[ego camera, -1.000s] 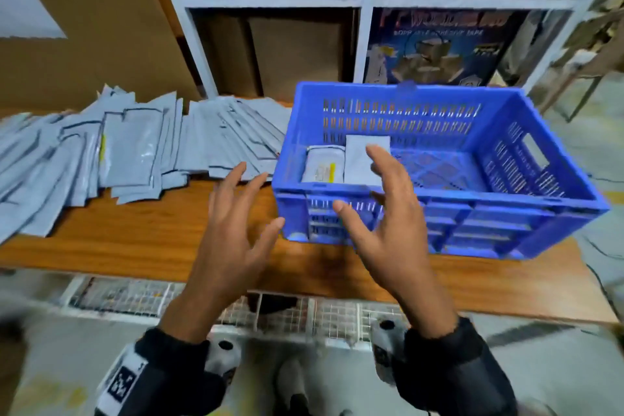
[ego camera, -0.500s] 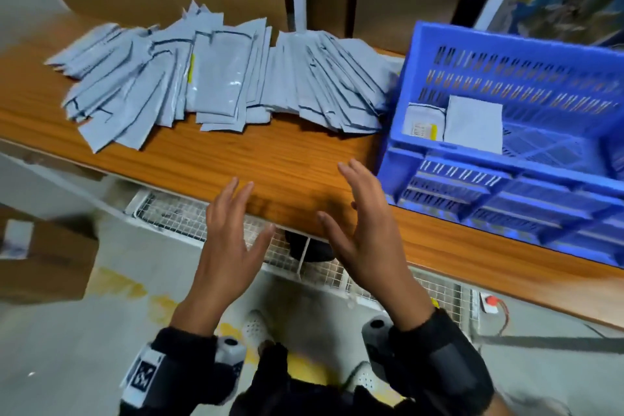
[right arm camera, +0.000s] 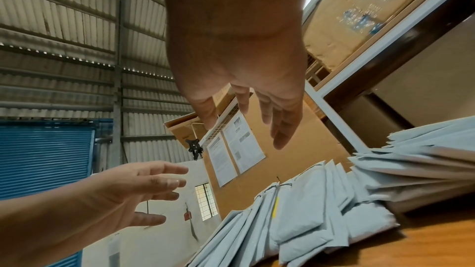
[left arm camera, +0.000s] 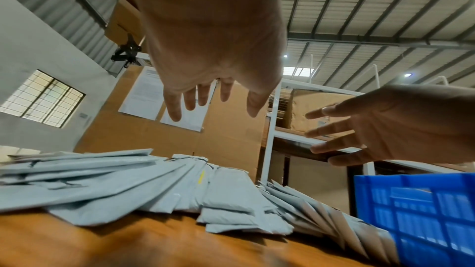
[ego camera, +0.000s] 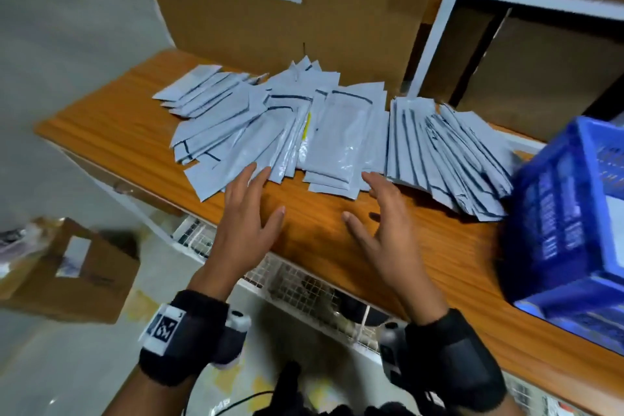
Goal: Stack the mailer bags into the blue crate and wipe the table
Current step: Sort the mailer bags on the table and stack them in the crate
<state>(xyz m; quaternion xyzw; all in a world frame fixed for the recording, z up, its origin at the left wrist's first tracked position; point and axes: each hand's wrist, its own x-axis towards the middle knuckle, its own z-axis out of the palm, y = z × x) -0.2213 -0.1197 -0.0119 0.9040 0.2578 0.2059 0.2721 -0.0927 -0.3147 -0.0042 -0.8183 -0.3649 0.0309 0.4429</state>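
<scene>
- Both hands, the left hand (ego camera: 248, 213) and right hand (ego camera: 381, 223), have swung from the blue crate (ego camera: 567, 213) at right of frame to the spread of mailer bags (ego camera: 337, 132) at centre, fingers splayed, holding nothing.
- Another pickup looks imminent; most bags still lie on the worktop (ego camera: 439, 246).
- The crate's contents are largely cropped here.

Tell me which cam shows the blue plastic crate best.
Left wrist view: the blue plastic crate is sharp, with rim and slotted side wall clear at lower right. Head view catches the crate at the right edge, motion-blurred and cropped. The right wrist view does not show it, only grey mailer bags and both hands.
</scene>
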